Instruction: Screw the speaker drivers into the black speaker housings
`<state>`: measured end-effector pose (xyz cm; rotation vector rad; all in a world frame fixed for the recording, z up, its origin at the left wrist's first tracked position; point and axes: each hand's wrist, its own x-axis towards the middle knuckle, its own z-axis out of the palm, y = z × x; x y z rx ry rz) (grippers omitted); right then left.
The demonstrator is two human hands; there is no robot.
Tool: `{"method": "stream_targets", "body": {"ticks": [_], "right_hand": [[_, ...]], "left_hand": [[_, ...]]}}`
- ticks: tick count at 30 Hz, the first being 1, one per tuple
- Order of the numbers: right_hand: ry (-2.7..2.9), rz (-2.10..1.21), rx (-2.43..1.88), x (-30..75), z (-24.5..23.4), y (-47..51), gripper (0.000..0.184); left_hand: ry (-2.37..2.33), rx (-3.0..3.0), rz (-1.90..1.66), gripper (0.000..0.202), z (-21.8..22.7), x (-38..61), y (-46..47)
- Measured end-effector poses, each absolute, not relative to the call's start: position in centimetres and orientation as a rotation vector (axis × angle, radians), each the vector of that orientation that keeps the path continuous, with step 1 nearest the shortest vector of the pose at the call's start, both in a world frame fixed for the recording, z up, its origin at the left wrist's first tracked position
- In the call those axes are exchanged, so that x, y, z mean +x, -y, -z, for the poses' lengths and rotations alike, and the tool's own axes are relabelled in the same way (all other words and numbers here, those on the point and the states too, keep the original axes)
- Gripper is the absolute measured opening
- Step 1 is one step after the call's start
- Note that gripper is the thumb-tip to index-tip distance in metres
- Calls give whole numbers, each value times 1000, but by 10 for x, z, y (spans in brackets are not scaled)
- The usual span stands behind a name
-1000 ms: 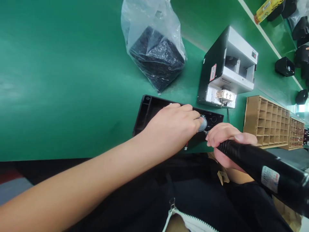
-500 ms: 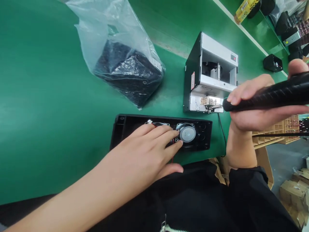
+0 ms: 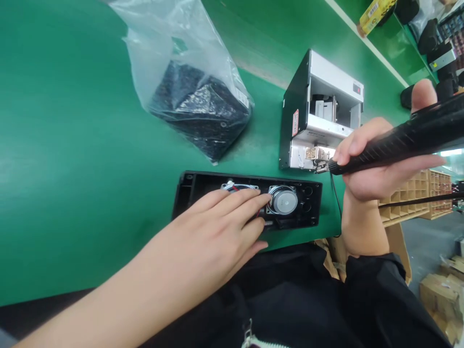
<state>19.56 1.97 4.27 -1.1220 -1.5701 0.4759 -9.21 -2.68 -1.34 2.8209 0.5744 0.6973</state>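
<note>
Okay so the left hand [image 3: 221, 222] lies loose and flattish over the black casing [image 3: 317, 203] on the tabletop [image 3: 90, 145], fingertips right by the round speaker [image 3: 284, 201], apparently gripping nothing, though the palm side is hidden. The right hand [image 3: 373, 164] is wrapped around a black handheld tool [image 3: 409, 135], tip at the front of the silver-and-black machine [image 3: 297, 111]; can't tell if they're touching. My worry: with such a light left hand, the casing could skid on that smooth surface if bumped. Those fingers might also snag the red wire [image 3: 235, 188] beside them. And a crooked tool tip could scrape the machine.
</note>
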Motion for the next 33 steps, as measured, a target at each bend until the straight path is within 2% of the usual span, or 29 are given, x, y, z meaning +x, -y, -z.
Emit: {"method": "stream_targets", "body": {"ticks": [2,3,8,15,19,23,29,31,33], "right_hand": [[1425,-334,-863,186,-59,-12,79],[1382,-368,-807,182,-68,-6,70],[1342,-760,-887,163,-101,26,49],[1326,-817,-870,130,-104,33,60],[1355,-854,-867,126,-109,38,53],[1282,-920,-802,125,-108,44,48],[1176,-880,-723,112,-111,41,38],[1219,-841,-773,109,-112,35,36],[1248,-797,-811,109,-107,29,43]], "left_hand": [[-597,2868,-714,39,15,-93,28],[-605,2892,-717,38,16,-93,29],[-631,2879,-744,36,17,-91,32],[-870,2480,-963,33,1,-82,29],[-887,2427,-1055,25,-6,-73,29],[-863,2319,-1117,26,-4,-67,29],[-702,2053,-1021,31,-1,-74,24],[-720,2115,-975,26,-3,-79,23],[-827,2255,-961,29,-2,-86,23]]}}
